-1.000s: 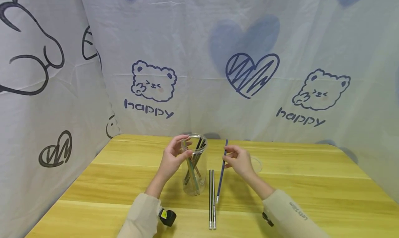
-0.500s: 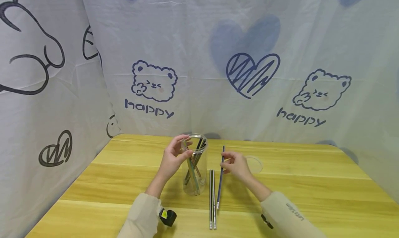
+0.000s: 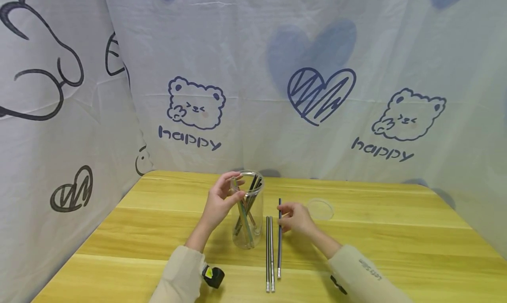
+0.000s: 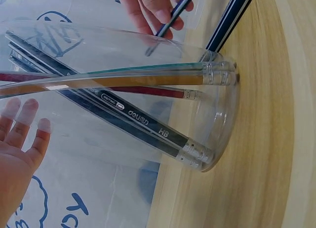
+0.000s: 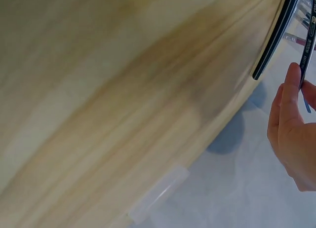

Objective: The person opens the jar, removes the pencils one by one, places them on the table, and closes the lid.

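Observation:
My left hand [image 3: 222,195] grips the clear, tall jar [image 3: 257,223] near its rim, thumb in front and fingers behind. Inside lean several pencils [image 4: 136,117]: dark ones marked HB, plus yellow, green and red ones, ferrule ends down. To the jar's right, my right hand [image 3: 296,218] pinches a dark blue pencil [image 3: 279,250] between thumb and fingers, its ferrule end pointing toward me. That pencil lies almost parallel to two dark striped pencils [image 3: 270,254] side by side on the table. In the right wrist view, the held pencil [image 5: 310,38] shows dark with small print.
Behind the right hand, a clear round lid [image 3: 321,209] lies flat on the wooden table [image 3: 376,250]. A white curtain [image 3: 253,131] printed with hearts and bears hangs behind the table's far edge. A black wrist device [image 3: 213,276] sits at the left sleeve.
My right hand has drawn the blue pencil toward me and slightly left, and the pencil has turned straighter, more in line with the two on the table. The left hand and jar have stayed put.

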### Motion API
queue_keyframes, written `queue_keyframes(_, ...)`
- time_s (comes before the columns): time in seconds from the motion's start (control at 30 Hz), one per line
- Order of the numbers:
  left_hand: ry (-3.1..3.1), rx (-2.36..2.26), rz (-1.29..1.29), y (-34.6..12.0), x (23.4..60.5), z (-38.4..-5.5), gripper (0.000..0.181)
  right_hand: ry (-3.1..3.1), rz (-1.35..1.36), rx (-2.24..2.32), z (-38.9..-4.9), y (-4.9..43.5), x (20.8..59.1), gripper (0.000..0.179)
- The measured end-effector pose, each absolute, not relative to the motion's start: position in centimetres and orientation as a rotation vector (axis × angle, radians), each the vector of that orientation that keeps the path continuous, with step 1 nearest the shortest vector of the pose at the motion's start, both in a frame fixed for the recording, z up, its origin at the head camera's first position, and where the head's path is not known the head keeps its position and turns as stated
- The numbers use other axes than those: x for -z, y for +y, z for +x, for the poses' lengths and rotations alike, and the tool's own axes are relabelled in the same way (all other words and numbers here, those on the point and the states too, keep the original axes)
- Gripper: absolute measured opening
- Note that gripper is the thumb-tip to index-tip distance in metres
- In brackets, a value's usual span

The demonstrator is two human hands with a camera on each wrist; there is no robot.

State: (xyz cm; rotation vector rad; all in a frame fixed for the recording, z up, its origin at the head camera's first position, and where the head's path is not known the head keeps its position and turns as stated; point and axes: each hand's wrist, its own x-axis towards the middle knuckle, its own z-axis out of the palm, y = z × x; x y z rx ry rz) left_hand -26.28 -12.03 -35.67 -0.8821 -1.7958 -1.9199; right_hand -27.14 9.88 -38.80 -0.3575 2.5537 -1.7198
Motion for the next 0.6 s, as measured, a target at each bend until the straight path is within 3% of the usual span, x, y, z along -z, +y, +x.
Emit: queue_keyframes(0.6,-1.782,1.937,-0.889,-12.03,35.74,-26.3,0.048,2.462,-0.163,1.643,-26.68,9.03,39.6,0.052)
